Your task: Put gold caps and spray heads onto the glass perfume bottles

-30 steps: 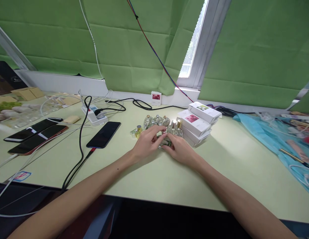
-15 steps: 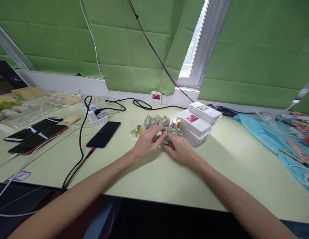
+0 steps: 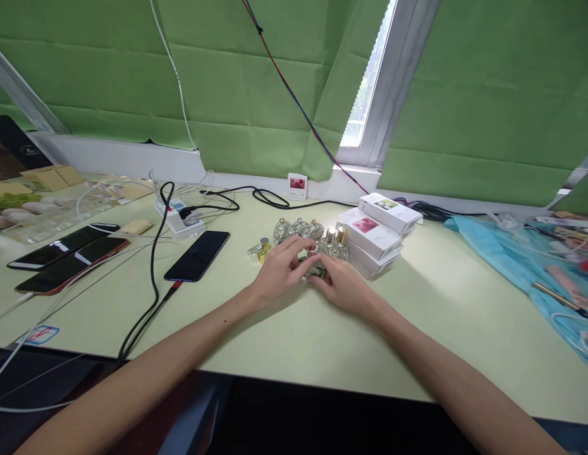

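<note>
At the table's middle, my left hand (image 3: 279, 265) and my right hand (image 3: 344, 281) curl in from either side around a clear glass perfume bottle (image 3: 315, 270). Fingers of both hands meet near its top and partly hide it. My right hand's thumb and fingers close on its side. Just behind stand several more glass perfume bottles (image 3: 298, 230) with small gold tops. Two bottles with shiny caps (image 3: 336, 243) stand beside my right hand. Left of my left hand lie small gold and silver caps (image 3: 263, 249).
White boxes (image 3: 370, 234) are stacked at the right of the bottles; one small box (image 3: 298, 187) stands against the wall. Leftward are a phone (image 3: 198, 256) on a cable, a power strip (image 3: 180, 218) and more phones (image 3: 71, 262). Blue plastic sheeting (image 3: 502, 246) with clutter covers the right side.
Almost nothing differs. Both hands stay around the bottle, with only a slight shift of the fingers at its top.
</note>
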Motion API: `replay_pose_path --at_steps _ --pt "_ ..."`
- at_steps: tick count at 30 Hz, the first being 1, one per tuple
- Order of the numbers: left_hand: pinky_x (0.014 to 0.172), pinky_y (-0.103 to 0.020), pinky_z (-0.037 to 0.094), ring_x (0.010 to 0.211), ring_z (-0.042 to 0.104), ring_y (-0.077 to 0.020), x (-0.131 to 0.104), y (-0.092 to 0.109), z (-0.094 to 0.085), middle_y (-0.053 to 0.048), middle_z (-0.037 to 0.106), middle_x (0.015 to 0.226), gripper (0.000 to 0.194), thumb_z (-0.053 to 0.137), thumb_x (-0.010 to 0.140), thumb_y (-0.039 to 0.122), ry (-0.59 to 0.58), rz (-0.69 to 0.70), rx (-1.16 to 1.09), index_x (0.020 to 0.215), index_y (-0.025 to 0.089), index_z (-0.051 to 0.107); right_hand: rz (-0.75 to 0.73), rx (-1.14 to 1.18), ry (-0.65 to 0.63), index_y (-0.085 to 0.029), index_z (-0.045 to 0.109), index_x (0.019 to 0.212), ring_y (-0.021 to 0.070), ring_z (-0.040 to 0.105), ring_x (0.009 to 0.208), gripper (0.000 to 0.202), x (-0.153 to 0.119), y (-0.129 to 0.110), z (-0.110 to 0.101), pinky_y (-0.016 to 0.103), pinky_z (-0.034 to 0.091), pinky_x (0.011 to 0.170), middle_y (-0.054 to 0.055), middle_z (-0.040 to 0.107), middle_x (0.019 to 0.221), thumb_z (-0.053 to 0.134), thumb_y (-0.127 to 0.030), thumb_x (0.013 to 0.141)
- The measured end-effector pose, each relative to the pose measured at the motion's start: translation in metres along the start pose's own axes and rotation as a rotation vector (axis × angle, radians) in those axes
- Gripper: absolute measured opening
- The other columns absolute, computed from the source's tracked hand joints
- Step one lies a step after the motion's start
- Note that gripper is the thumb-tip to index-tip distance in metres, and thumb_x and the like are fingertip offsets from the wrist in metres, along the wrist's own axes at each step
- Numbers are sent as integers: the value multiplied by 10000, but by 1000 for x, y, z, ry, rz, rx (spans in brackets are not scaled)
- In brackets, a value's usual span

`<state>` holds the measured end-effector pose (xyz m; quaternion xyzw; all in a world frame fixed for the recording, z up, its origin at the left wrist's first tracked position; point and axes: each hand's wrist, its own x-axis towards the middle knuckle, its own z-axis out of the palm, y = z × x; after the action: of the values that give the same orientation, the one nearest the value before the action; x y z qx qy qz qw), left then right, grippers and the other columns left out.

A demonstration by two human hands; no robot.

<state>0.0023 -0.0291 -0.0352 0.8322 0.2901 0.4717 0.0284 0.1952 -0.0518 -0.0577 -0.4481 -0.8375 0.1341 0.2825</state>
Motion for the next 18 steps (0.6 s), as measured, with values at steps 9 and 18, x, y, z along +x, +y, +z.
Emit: replay_pose_path --at_steps 9,18 --pt "542 -226 454 557 504 -83 -2 -1 1 -16 683 898 120 606 1021 306 -7 -20 2 1077 212 656 3 0 -5 -221 533 1124 205 646 759 143 0 -3 -2 302 415 679 44 694 963 591 -292 1013" --pt "544 -221 458 557 504 -81 -2 -1 1 -10 680 875 108 607 1011 262 -19 -22 -4 1086 205 658 11 1 -20 -228 523 1147 198 634 743 164 0 -4 -3 292 395 664 40 689 970 592 -290 1012"
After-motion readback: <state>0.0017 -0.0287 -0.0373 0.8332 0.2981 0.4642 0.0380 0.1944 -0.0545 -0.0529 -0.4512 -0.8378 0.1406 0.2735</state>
